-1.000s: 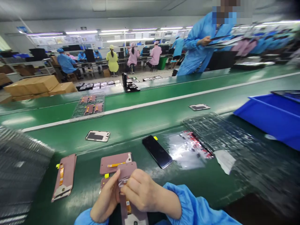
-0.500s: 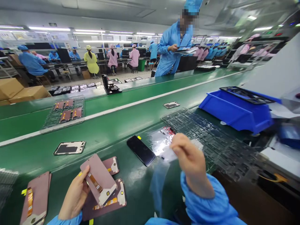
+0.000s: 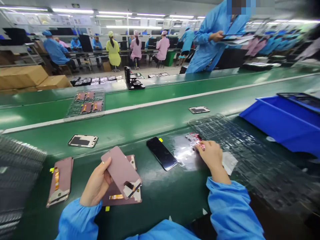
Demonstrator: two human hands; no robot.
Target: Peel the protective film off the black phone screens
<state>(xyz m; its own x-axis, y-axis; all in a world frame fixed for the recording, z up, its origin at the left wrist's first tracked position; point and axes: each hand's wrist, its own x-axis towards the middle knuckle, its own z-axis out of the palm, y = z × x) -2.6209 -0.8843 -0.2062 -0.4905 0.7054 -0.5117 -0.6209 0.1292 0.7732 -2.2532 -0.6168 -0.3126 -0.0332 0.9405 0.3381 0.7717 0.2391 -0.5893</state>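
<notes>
My left hand [image 3: 96, 185] grips a phone screen [image 3: 120, 170] by its upper left edge, mauve back facing up, with a dark piece over the whitish lower end. Below it on the green bench lie more mauve-backed screens [image 3: 108, 196] with orange flex cables. My right hand [image 3: 212, 155] has its fingertips pinched together at small red-and-black parts [image 3: 193, 136] on a shiny transparent sheet [image 3: 182, 151]; whatever is between them is hidden. Between the hands lies a black phone screen [image 3: 162, 154], glass up, with a yellow tab. Other mauve-backed screens [image 3: 63, 170] rest at the left.
Transparent trays [image 3: 232, 140] spread on the right, beside a blue bin [image 3: 282, 121]. Stacked trays [image 3: 22, 166] stand at far left. Phone frames [image 3: 83, 141] lie on the green belt [image 3: 140, 123]. A co-worker [image 3: 212, 36] stands across it, holding flat items.
The view has swung left. My right hand has come down from above the sheet onto the small parts. On the held screen, the orange cable is out of sight and a dark piece shows instead.
</notes>
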